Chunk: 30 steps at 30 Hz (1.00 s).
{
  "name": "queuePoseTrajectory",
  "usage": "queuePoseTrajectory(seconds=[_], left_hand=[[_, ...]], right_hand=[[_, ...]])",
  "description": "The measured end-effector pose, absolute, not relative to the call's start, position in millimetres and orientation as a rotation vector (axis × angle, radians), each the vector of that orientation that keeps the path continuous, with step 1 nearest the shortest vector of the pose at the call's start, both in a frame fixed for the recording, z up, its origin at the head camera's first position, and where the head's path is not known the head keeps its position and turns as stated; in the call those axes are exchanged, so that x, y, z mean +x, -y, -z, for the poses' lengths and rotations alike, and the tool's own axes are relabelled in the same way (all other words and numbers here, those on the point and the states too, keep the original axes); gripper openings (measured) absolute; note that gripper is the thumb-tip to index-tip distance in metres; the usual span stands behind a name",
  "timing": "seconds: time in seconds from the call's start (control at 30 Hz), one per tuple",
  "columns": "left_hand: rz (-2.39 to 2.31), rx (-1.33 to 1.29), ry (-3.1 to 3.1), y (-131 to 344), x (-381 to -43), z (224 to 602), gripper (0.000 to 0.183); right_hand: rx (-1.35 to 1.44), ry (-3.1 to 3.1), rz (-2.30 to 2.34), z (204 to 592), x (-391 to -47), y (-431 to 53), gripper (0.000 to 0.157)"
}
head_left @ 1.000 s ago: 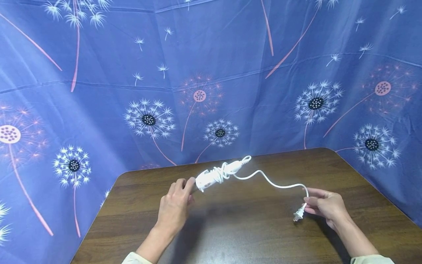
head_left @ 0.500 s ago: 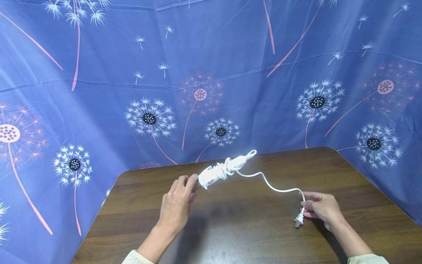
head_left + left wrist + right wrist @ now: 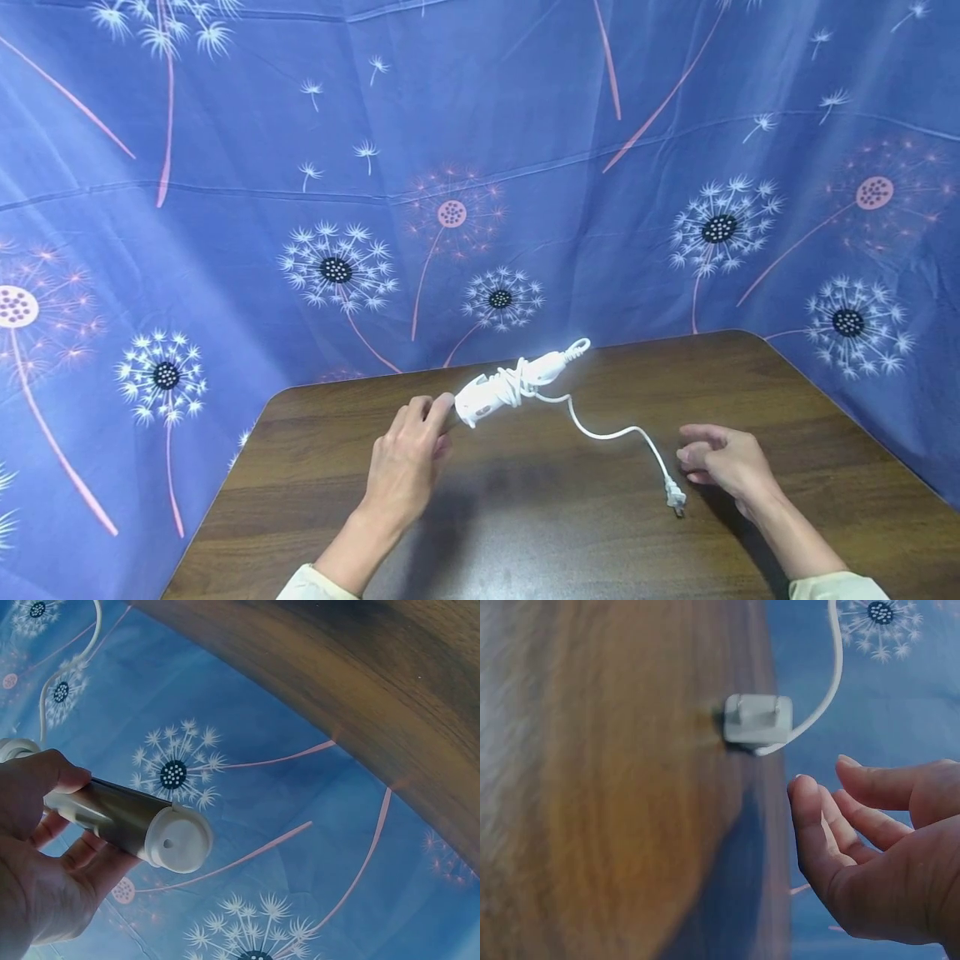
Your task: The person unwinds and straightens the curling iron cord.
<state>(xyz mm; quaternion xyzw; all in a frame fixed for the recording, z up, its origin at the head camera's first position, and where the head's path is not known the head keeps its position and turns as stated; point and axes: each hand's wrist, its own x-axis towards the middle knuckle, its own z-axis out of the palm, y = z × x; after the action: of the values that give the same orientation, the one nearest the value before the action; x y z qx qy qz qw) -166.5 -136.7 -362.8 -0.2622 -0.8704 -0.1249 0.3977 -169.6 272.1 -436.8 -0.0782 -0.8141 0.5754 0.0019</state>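
My left hand grips a curling iron by its barrel, thumb on one side and fingers on the other. The white handle tilts up and away to the right above the table. Several turns of white cord wrap round it. In the left wrist view the brownish metallic barrel ends in a white cap. A loose length of cord runs rightward to a two-prong plug hanging low over the table. My right hand, fingers loosely bent, is just right of the plug and apart from it.
The brown wooden table has rounded back corners. A blue curtain printed with dandelions hangs behind it and along both sides.
My right hand has let go of the cord near the plug. The plug now hangs on its own, slightly left of the hand. The curling iron has shifted slightly right and up.
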Motion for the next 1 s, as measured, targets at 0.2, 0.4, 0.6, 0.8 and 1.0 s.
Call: queuePoseTrajectory(seconds=[0.2, 0.4, 0.6, 0.8, 1.0], left_hand=[[0.323, -0.667, 2.2, 135.5, -165.2, 363.1, 0.054], [0.324, -0.676, 2.204, 134.0, -162.9, 362.6, 0.056], [0.324, -0.681, 2.188, 131.8, -160.6, 361.0, 0.057], [0.314, -0.697, 2.165, 128.8, -159.9, 360.7, 0.053], [0.323, -0.71, 2.159, 126.6, -158.0, 360.5, 0.052]], right_hand=[[-0.135, 2.472, -1.8, 427.3, -174.6, -262.1, 0.048], [0.034, 2.355, -1.902, 419.2, -180.6, -252.3, 0.042], [0.187, 2.251, -2.001, 417.9, -187.4, -240.6, 0.032], [0.23, 2.251, -1.968, 414.9, -190.8, -225.8, 0.045], [0.373, 2.209, -1.97, 407.8, -195.7, -209.9, 0.046]])
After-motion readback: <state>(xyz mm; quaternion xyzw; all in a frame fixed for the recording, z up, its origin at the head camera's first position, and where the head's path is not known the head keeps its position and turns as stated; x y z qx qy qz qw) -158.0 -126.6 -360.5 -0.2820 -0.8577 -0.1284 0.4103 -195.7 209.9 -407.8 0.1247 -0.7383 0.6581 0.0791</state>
